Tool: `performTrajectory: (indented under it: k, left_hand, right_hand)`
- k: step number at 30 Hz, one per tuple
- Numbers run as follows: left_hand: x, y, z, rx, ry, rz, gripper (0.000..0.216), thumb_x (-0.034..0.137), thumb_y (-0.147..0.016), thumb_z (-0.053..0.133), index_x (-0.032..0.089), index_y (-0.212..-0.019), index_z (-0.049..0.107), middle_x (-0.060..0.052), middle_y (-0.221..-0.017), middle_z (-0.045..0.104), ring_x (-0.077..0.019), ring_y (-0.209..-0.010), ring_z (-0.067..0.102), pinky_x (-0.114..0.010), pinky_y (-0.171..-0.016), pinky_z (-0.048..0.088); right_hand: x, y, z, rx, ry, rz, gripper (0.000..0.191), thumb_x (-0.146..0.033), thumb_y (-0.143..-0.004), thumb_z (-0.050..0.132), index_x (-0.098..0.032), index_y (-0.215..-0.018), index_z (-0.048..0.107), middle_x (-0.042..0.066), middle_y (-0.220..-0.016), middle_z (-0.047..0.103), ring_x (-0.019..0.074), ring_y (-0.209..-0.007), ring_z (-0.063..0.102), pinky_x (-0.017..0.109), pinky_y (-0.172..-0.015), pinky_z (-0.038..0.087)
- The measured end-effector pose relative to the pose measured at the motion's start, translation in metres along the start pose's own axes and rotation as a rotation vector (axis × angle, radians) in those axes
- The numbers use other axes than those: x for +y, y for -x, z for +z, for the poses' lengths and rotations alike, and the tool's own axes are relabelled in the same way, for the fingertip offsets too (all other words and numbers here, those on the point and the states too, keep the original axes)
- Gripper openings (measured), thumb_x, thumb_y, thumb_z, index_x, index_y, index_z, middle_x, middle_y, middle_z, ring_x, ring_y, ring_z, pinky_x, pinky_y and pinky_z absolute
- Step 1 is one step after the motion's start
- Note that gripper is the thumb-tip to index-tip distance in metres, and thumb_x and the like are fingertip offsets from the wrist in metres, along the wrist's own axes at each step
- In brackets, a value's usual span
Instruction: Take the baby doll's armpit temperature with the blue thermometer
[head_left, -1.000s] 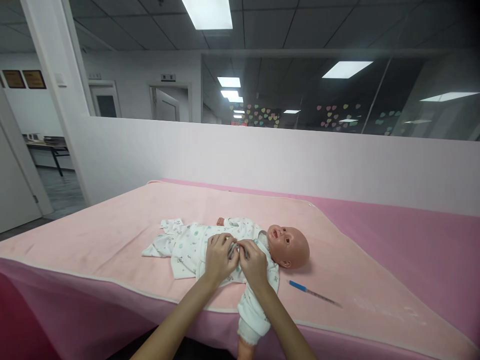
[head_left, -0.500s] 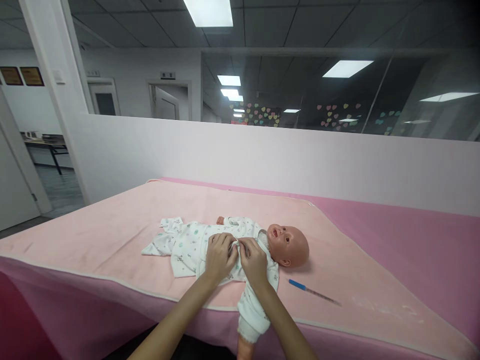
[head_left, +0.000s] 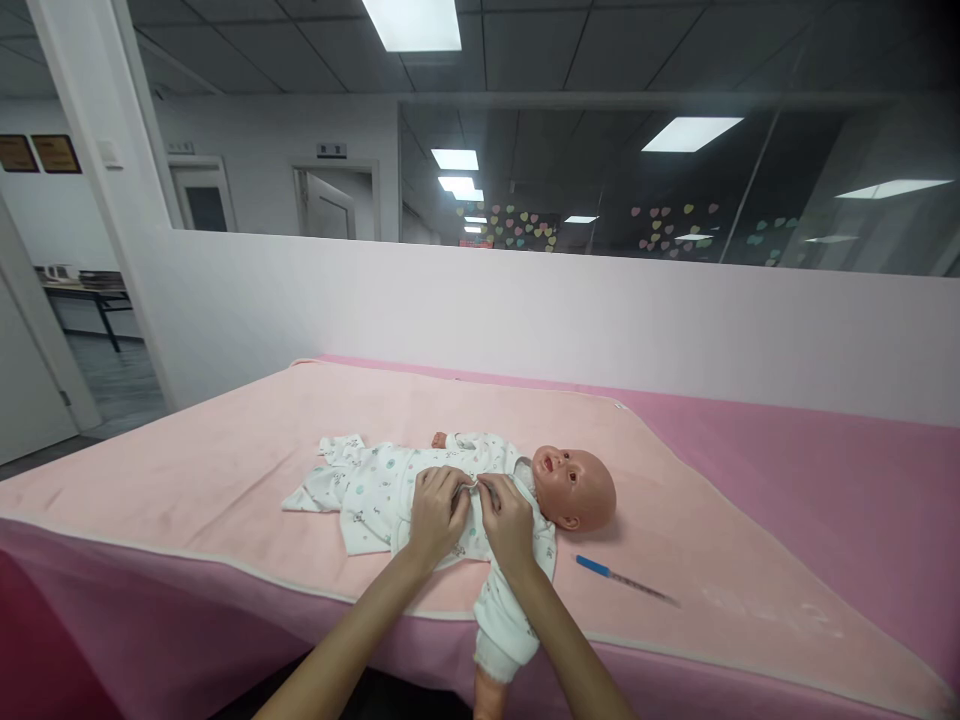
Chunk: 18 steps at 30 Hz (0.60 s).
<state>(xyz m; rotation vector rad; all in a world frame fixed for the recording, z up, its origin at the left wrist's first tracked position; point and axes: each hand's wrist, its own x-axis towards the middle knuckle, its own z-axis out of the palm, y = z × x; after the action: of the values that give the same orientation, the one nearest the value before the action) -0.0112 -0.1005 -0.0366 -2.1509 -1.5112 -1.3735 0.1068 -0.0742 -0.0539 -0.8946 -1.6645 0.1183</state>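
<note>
A baby doll [head_left: 576, 487] lies on its back, its head to the right, dressed in white printed baby clothes [head_left: 375, 490]. Over its chest, my left hand [head_left: 439, 508] and my right hand [head_left: 508, 515] come close together. The fingertips of both pinch a small bit of the garment, perhaps a tie or an edge; the detail is too small to make out. One sleeved arm of the doll hangs over the near table edge beneath my right forearm. Its other hand [head_left: 439, 440] shows on the far side.
A pale pink blanket [head_left: 225, 430] covers the table, with darker pink cloth [head_left: 810, 480] under it. Right of the doll lies a thin stick with a blue end [head_left: 592, 566], seemingly a thermometer. Behind the table runs a low white wall [head_left: 450, 310] with glass above.
Both hands stay at the doll's chest with only slight finger movement. The view has shifted a little; the doll and the stick lie as before.
</note>
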Motion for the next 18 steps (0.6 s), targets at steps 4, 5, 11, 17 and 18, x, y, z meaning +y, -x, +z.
performTrajectory:
  k: [4,5,11,17,18]
  left_hand:
    - [0.0015,-0.0005,-0.001,-0.015,-0.018,-0.007,0.013,0.015,-0.081,0.039,0.021,-0.08,0.051,0.0,-0.08,0.057,-0.0156,-0.079,0.05,-0.033,-0.078,0.034]
    - [0.0019,-0.0007,-0.0014,-0.02,-0.023,-0.006,0.013,0.015,-0.08,0.039,0.02,-0.079,0.05,0.0,-0.079,0.056,-0.0157,-0.078,0.049,-0.033,-0.078,0.034]
    - [0.0011,-0.0003,-0.0028,-0.043,-0.046,0.018,0.007,0.017,-0.076,0.041,0.02,-0.073,0.047,-0.001,-0.077,0.053,-0.0166,-0.075,0.047,-0.033,-0.076,0.035]
    - [-0.0006,0.0002,-0.0058,0.017,-0.09,0.001,0.015,0.025,-0.079,0.044,0.019,-0.066,0.049,-0.002,-0.078,0.053,-0.0166,-0.075,0.047,-0.034,-0.075,0.035]
    - [-0.0009,0.0007,-0.0073,0.028,-0.095,-0.008,0.015,0.025,-0.079,0.045,0.019,-0.066,0.049,-0.003,-0.079,0.054,-0.0168,-0.076,0.047,-0.035,-0.076,0.034]
  right_hand:
    - [0.0,0.0008,-0.0007,0.011,-0.023,-0.006,0.02,-0.02,-0.085,0.041,-0.019,-0.086,0.061,0.004,-0.08,0.065,0.0146,-0.072,0.06,0.025,-0.064,0.045]
    - [-0.0001,0.001,-0.0009,0.015,-0.032,-0.006,0.02,-0.02,-0.085,0.041,-0.019,-0.086,0.061,0.004,-0.079,0.065,0.0145,-0.072,0.06,0.025,-0.064,0.045]
    - [-0.0023,0.0009,-0.0026,0.032,-0.043,0.018,0.021,-0.021,-0.086,0.041,-0.019,-0.084,0.061,0.004,-0.078,0.065,0.0147,-0.07,0.059,0.025,-0.063,0.045]
    - [-0.0032,0.0005,-0.0043,0.039,-0.033,0.024,0.02,-0.022,-0.086,0.041,-0.019,-0.085,0.061,0.004,-0.078,0.064,0.0147,-0.072,0.058,0.025,-0.064,0.044]
    - [-0.0032,0.0005,-0.0043,0.04,-0.032,0.027,0.02,-0.022,-0.086,0.041,-0.019,-0.085,0.061,0.004,-0.079,0.064,0.0147,-0.072,0.058,0.025,-0.064,0.044]
